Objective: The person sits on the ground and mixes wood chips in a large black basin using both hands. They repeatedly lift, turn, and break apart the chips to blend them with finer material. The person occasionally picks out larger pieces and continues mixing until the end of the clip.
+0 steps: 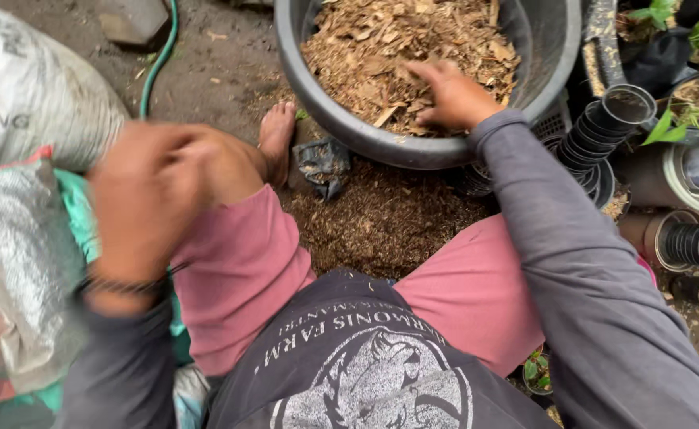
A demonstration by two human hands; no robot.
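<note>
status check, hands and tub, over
Right hand open, in wood chips in grey tub. Left hand raised, blurred, grip unclear. Nothing blocking.

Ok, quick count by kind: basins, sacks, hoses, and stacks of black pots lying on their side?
Basin: 1
Sacks: 2
Hose: 1
Pot stacks: 2
Total: 6

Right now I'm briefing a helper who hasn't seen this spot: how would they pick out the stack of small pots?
Start at the big grey tub of brown wood chips where the right hand rests. Just right of its rim, a stack of nested black pots lies tilted on its side. Ribbed rims and an open mouth distinguish it from the planted pots nearby.
</note>
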